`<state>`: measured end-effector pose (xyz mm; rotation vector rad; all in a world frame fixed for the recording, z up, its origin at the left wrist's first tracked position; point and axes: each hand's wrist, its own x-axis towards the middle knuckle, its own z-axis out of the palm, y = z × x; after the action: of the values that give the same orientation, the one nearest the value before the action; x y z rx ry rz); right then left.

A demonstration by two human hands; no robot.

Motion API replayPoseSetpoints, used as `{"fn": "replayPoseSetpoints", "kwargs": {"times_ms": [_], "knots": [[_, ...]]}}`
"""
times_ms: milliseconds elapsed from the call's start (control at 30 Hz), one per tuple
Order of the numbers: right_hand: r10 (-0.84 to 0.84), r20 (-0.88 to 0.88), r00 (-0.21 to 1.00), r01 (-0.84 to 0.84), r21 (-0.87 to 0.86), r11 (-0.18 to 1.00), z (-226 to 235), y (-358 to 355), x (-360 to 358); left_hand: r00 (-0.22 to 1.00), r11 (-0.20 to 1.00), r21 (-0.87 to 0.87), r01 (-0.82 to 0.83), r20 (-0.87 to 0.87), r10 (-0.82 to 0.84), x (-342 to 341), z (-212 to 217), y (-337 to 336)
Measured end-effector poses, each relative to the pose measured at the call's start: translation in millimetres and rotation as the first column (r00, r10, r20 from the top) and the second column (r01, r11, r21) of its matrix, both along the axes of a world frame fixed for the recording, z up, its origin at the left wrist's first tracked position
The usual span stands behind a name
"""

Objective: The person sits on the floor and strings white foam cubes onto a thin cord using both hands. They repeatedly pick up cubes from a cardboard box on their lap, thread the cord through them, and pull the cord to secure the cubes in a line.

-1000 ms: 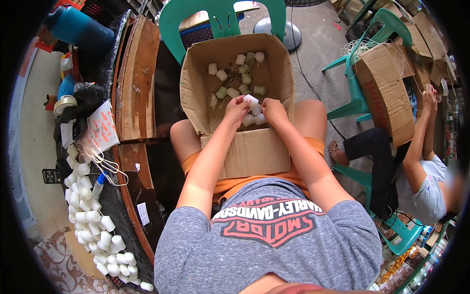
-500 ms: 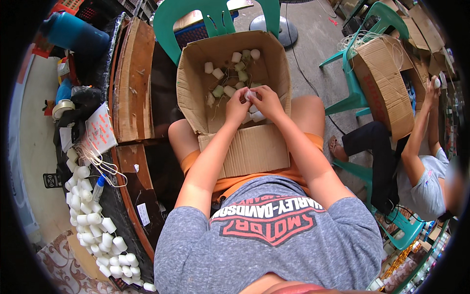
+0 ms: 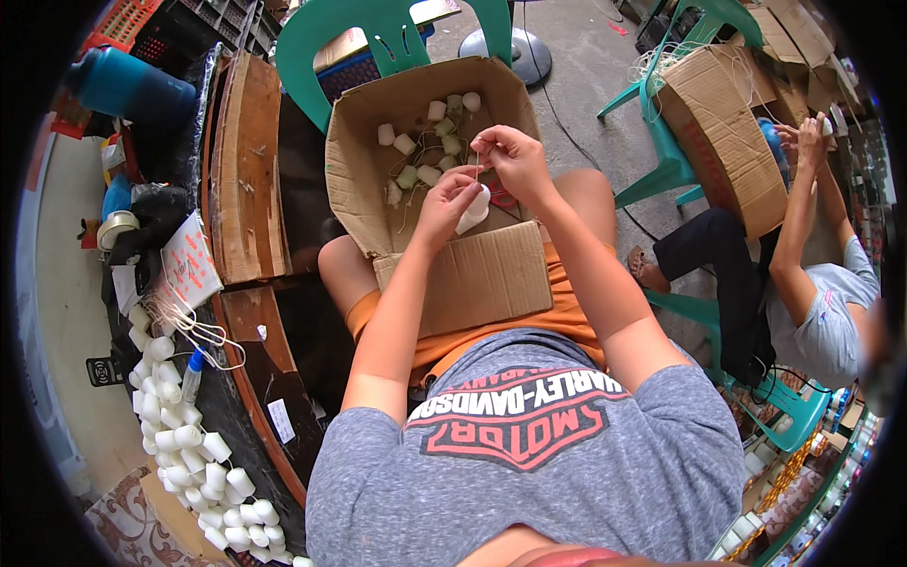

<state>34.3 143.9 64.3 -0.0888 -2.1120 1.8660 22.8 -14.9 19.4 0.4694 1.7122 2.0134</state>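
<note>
Over an open cardboard box [image 3: 345,180] on my lap, both hands are closed on a thin pale string [image 3: 477,163]. My right hand [image 3: 520,168] pinches it at the upper end, on the far side. The fingertips of my left hand [image 3: 448,208] grip it lower down. Just below the left fingertips is a white cylindrical piece [image 3: 475,210], apparently on that string; its join is hidden. Inside the box lie several white and pale green cylinders [image 3: 406,177] among loose strings.
Strung white cylinders [image 3: 189,439] are heaped at left beside a wooden piece [image 3: 248,170], a marker [image 3: 192,376] and a blue bottle [image 3: 132,87]. A green chair [image 3: 397,38] stands behind the box. At right sits another person [image 3: 812,293] near a second carton [image 3: 723,142].
My hands, previously together around the white cylinder, have separated. The right hand has risen with the string stretched out, and the cylinder is below the left fingertips. The whole view has shifted slightly.
</note>
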Motion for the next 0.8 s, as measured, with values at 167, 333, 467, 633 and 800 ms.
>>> {"fn": "replayPoseSetpoints", "kwargs": {"times_ms": [167,333,467,633,800], "knots": [[-0.008,0.240,0.971,0.041,-0.132,0.990,-31.3,-5.6,2.8,0.913,0.903,0.390,-0.180,0.409,0.006,-0.2,-1.7,-20.7],[0.044,0.127,0.991,-0.066,0.174,0.983,-27.3,-38.2,34.1,0.814,0.877,0.337,-0.343,0.572,0.099,4.1,-8.7,-37.2],[0.085,-0.038,0.996,-0.070,0.292,0.954,-15.6,-38.4,32.9,0.926,0.972,0.119,-0.203,0.347,0.151,10.8,-12.9,-31.8],[0.099,0.112,0.989,-0.125,0.263,0.957,-20.7,-21.6,21.4,0.972,0.996,0.017,-0.088,0.222,0.082,11.4,-16.8,-26.2],[0.230,0.292,0.928,-0.227,-0.045,0.973,-31.5,-24.3,29.9,0.912,0.972,0.180,-0.154,0.405,0.070,11.1,-21.3,-32.2]]}}
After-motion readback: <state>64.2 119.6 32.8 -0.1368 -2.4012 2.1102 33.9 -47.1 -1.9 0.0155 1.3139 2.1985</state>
